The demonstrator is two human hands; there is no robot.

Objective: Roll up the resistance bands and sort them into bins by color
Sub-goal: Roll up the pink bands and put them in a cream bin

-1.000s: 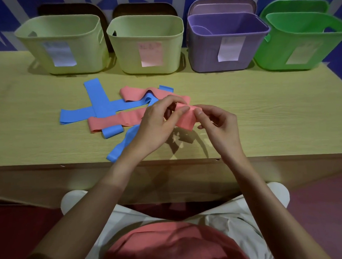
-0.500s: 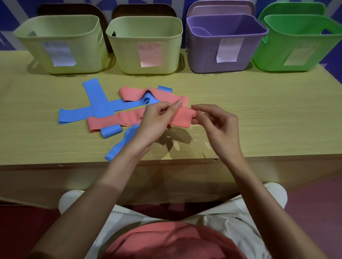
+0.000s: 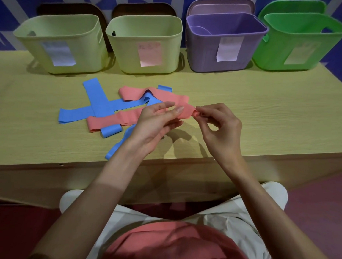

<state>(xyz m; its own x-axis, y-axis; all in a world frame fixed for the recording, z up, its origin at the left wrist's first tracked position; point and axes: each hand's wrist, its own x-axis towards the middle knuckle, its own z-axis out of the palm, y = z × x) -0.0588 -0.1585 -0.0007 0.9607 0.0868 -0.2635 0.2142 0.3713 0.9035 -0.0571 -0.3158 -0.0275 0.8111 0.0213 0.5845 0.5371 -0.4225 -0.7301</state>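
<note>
A pink resistance band (image 3: pixel 116 118) stretches from the table's middle left up to my hands. My right hand (image 3: pixel 218 129) pinches its right end, which is curled into a small roll. My left hand (image 3: pixel 156 123) holds the band just left of that roll, thumb on top and fingers beneath. A second pink band (image 3: pixel 134 92) lies behind, draped over several blue bands (image 3: pixel 98 99) that cross each other flat on the table. One blue band (image 3: pixel 118 145) runs under my left wrist toward the front edge.
Four bins stand along the back of the wooden table (image 3: pixel 263 113): a pale green bin (image 3: pixel 58 42) with a white label, a pale green bin (image 3: pixel 146 43) with a pink label, a purple bin (image 3: pixel 225 40) and a bright green bin (image 3: pixel 303 41).
The band's right end has gone from a flat fold between both hands to a small tight curl under my right fingers. My left hand has opened slightly and shifted left along the band.
</note>
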